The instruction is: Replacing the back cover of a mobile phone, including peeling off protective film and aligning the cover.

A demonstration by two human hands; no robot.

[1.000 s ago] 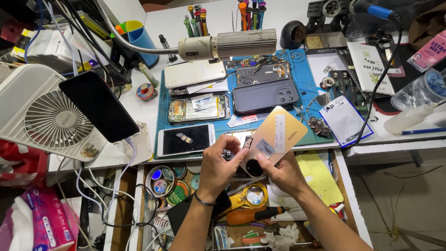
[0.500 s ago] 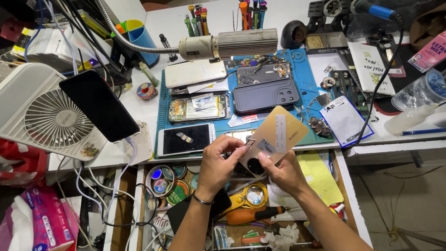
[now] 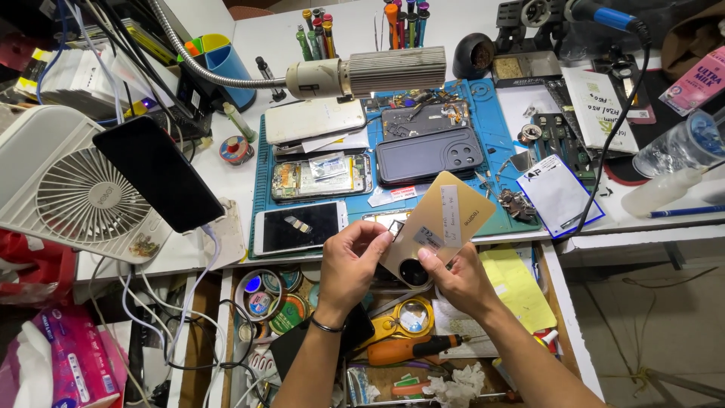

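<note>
Closest in, an open drawer (image 3: 226, 340) under the bench is stuffed with odds and ends: an orange-handled screwdriver (image 3: 411, 350), yellow scissors (image 3: 408, 317), round tins (image 3: 260, 298) and a yellow notepad (image 3: 521, 287). Above it, both hands are closed on a gold phone back cover (image 3: 445, 223), which is tilted up over the front edge of the bench with its round camera hole at the lower end. The left hand (image 3: 351, 264), with a dark band at the wrist, pinches the cover's left edge with thumb and fingertips. The right hand (image 3: 457, 279) grips the lower right part, thumb pressed on the face near a small sticker.

Just past the cover lies a blue work mat (image 3: 495, 143), and on it a white phone (image 3: 298, 227) face up, an opened phone (image 3: 321, 177) showing its insides, and a dark phone case (image 3: 430, 155). To the left, a black phone (image 3: 158, 181) leans against a white desk fan (image 3: 75, 196). A lamp (image 3: 370, 72) on a bendy neck hangs over the mat. Farthest back, a row of coloured screwdrivers (image 3: 400, 19) stands upright.
</note>
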